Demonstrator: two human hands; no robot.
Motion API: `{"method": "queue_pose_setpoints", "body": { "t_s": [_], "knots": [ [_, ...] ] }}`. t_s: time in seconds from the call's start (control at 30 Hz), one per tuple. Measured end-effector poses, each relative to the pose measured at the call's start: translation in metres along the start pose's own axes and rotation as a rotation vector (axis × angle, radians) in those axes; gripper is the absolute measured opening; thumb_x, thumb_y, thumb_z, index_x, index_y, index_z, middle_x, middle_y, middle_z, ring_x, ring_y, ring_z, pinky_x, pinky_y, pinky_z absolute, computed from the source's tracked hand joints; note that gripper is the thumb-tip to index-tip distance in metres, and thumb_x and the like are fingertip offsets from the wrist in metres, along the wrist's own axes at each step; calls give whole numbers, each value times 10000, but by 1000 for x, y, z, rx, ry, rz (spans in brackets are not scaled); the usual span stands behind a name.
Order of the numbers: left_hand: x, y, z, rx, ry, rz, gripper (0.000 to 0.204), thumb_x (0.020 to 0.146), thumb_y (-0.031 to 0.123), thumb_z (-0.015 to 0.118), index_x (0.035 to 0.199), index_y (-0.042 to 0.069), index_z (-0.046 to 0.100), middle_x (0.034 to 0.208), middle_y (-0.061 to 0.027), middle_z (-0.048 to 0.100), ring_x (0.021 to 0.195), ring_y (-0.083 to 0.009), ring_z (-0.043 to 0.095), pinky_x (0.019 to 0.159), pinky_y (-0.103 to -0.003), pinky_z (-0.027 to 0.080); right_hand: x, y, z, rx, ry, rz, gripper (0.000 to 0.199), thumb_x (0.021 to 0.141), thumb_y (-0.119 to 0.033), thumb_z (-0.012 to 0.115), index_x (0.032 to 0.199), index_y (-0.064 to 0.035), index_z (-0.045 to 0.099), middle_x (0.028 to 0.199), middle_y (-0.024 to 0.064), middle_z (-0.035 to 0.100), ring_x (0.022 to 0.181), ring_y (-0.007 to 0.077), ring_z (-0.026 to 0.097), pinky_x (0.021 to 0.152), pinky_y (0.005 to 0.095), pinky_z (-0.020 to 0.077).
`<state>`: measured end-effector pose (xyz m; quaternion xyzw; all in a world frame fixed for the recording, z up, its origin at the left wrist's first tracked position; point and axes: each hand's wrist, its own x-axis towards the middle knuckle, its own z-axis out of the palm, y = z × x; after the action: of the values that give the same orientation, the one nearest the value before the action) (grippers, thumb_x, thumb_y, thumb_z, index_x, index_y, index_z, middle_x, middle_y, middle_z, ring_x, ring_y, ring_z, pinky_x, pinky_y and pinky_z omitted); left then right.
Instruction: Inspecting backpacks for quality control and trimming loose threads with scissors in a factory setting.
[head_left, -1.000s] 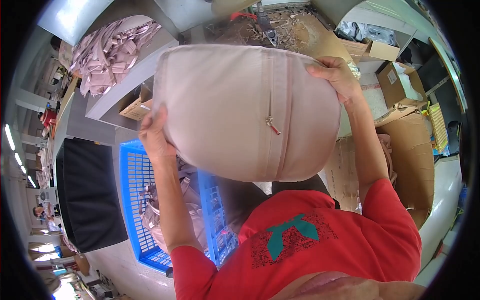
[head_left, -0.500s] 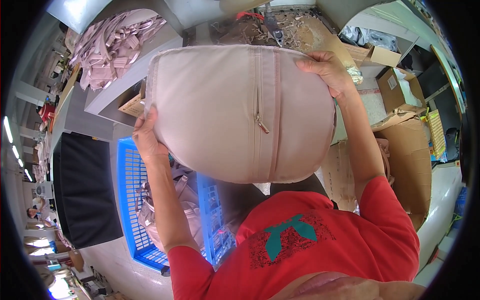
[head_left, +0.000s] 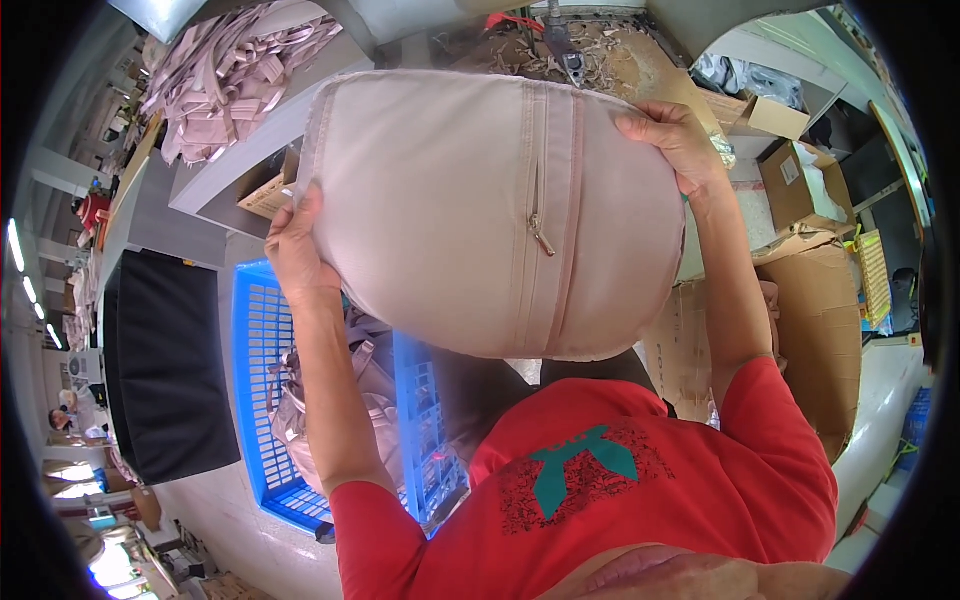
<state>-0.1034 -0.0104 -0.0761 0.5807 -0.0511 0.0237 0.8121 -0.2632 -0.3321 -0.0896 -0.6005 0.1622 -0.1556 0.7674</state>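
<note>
Since a second ago the beige padded bag has turned in the grip; its zip line, which ran off toward 2 o'clock, now stands nearly 12-to-6, and the whole bulk has drifted a little toward 9 o'clock; both hands have kept their places on its ends.

The bag is held up in the air in front of the person's chest, above the blue crate and short of the grey workbench; long axis running 9 to 3, hand to hand; the zip and its small metal pull sit right of centre, so nearer the right hand.

Left hand presses flat against the 9 o'clock end, fingers spread on the fabric, palm bearing in; right hand hooks over the top corner at about 2 o'clock, fingers curled on the seam edge; neither is pinching, the bag is clamped between the two.

The left arm comes up steeply from 6 o'clock, the right reaches higher and further.

Around: beige strap offcuts heaped on the bench at 11 o'clock; more pale bags lying in the crate; a torn cardboard box at 3 o'clock; a black bin at 8 o'clock.
</note>
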Motion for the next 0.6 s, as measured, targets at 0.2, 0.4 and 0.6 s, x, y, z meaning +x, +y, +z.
{"method": "queue_pose_setpoints", "body": {
  "t_s": [0.2, 0.4, 0.6],
  "knots": [
    [-11, -3, 7, 13, -25, -3, 120, 683, 57, 666, 758, -8, 598, 754, -68, 600, 644, -129, 556, 611, -234, 461, -12, 3, -14, -28, 33, 2, 233, 713, -94, 651, 895, 32, 579, 739, 40, 589, 613, 79, 548, 554, 200, 464],
    [-57, -58, -14, 16, -76, -178, 169, 711, 79, 629, 843, -15, 583, 809, -66, 597, 698, -142, 558, 655, -237, 450, -66, -4, -34, -275, 114, -104, 234, 659, -95, 668, 865, -9, 598, 700, 17, 577, 600, 84, 527, 576, 199, 430],
    [-175, -137, 32, -56, -694, -306, 253, 753, 190, 569, 919, 2, 536, 761, -43, 567, 668, -127, 523, 583, -259, 435, -185, -83, -133, -854, 339, -27, 384, 713, -122, 581, 1075, -11, 511, 965, 109, 566, 900, 179, 526, 798, 283, 405]
  ]
}}
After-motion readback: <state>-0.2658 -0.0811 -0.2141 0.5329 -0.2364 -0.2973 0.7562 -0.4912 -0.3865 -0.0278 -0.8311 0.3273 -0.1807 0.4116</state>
